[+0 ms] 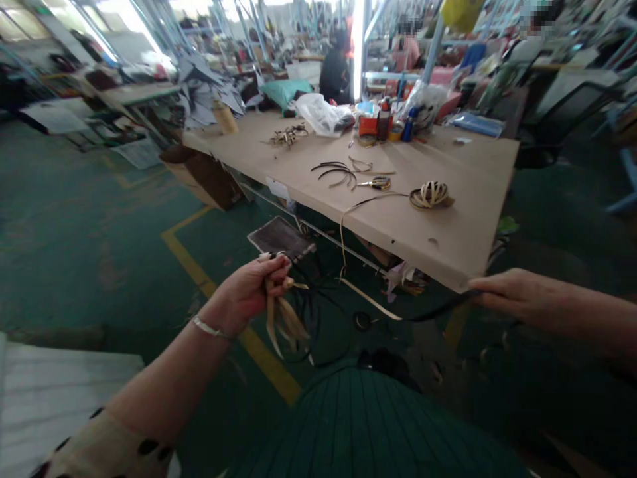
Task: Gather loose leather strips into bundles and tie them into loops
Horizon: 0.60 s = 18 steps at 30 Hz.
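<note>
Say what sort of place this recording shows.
Likely a factory or workshop floor: a broad worktable bears a coiled strip and a hand tool, yellow lines mark the green floor, and other people are among cluttered tables behind.

1. Left hand has a fistful of tan and dark strips dangling from it (pale bracelet on that wrist, btw).
2. Right hand is pinching a long strip, dark near the fingers, tan further along.
3. Brown-topped table out front: coiled strip towards the right, its loose end hanging over the edge.
4. Snips lie just beside some loose strips.
</note>
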{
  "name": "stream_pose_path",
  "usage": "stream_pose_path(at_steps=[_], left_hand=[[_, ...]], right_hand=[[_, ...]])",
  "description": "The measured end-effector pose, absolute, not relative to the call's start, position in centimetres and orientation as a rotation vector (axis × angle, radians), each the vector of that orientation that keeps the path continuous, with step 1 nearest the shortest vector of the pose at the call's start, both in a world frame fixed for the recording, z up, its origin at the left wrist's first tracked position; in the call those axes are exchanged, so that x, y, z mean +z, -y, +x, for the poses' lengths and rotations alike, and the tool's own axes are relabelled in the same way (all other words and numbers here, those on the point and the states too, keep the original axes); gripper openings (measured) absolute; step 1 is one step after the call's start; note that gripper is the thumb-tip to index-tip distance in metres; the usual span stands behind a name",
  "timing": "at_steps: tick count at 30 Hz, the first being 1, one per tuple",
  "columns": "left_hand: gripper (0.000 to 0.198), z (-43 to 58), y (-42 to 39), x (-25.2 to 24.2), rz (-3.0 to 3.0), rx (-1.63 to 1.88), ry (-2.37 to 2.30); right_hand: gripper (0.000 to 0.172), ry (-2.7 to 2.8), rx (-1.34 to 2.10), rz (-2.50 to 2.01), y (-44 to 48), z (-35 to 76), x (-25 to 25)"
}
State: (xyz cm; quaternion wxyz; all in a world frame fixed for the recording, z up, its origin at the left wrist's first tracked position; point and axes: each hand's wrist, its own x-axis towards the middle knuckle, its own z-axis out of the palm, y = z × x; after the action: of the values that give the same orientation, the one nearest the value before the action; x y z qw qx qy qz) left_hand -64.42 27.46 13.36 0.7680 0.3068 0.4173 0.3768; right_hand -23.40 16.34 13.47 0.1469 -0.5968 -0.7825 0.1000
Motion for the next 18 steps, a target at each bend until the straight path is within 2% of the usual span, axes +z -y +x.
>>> stream_pose_path(at_steps=[6,11,15,18], left_hand=[[0.012,-59.3,-26.6,11.2,0.684,0.708,-0.806],[0.023,-56.9,-25.6,10.0,0.711,0.583,-0.707],[0.03,-55.7,-25.0,9.3,0.748,0.529,-0.709],[0.034,-55.5,-25.0,9.3,0.825,0.48,-0.779]], right_hand=[[0.031,2.398,0.375,-1.625,-20.2,-33.3,15.0],[0.028,2.862,0.376,-1.652,-22.4,-38.4,16.6],[0.02,2.954,0.355,-1.688,-23.4,-41.0,16.1],[0.022,2.93,0.353,-1.722,-23.6,-41.5,15.3]])
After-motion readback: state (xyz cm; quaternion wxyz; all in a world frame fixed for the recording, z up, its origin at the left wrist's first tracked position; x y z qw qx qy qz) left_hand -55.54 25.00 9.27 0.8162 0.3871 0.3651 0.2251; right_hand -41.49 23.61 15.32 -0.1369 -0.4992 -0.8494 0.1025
